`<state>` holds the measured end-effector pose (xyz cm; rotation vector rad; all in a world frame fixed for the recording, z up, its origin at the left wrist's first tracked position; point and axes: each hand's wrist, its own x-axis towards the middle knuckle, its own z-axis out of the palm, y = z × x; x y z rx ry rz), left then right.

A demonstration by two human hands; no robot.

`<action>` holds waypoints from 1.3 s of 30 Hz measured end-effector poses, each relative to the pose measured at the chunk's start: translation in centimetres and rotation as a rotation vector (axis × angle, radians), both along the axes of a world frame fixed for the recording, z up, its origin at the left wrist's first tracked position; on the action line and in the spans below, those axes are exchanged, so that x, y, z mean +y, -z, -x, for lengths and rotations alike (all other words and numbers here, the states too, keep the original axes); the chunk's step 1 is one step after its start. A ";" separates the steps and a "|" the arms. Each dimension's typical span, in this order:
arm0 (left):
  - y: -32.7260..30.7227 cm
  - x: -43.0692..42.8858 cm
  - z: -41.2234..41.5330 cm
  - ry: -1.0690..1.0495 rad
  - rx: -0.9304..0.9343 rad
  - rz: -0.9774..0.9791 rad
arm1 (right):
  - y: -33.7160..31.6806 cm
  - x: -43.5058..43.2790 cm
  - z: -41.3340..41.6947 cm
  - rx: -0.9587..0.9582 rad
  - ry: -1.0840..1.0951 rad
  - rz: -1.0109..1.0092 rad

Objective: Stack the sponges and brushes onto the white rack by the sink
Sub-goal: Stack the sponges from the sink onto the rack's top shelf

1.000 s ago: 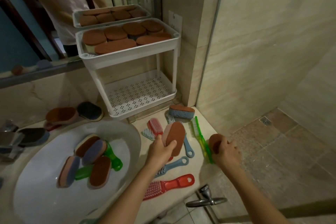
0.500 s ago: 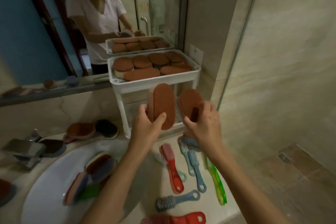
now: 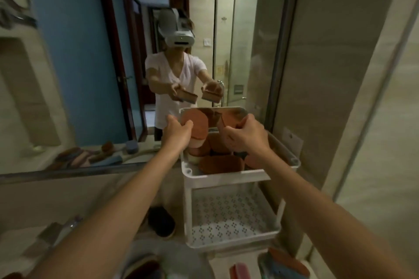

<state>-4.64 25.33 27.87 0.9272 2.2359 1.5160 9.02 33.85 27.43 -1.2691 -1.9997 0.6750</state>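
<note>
Head cam has both hands up over the top tray (image 3: 226, 178) of the white rack (image 3: 187, 206), each carrying a sponge. Left hand (image 3: 178, 130) is pinching a brown-topped sponge (image 3: 197, 124) by its near end, thumb on top. Most of it pokes out past the fingers toward the mirror (image 3: 74, 63), above the tray's back left. Right hand (image 3: 247, 136) is curled round a second sponge (image 3: 226, 120). The hand hides most of that one, and only a brown edge shows above and left of the knuckles, over the back right. Here's my worry: that tray already has a pile of sponges (image 3: 218, 164) lying at odd angles, some overlapping, so there's no flat spot to land on. Drop two more on a lumpy layer and I reckon one slides off and goes over the rim, probably at the back or right side where they'd be let go. The left one is only held by one end, so it could tip nose-down if the pinch loosens too high up. The rack also looks like light plastic on thin legs, so pressing the stack down might rock it. I'd lower each one until it touches the pile before letting go. The bottom shelf (image 3: 229, 217) looks like the easier landing spot.
</note>
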 end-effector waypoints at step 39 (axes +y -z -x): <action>5.8 6.4 4.2 0.113 0.268 0.235 | 3.1 4.7 5.1 -0.325 -0.113 -0.012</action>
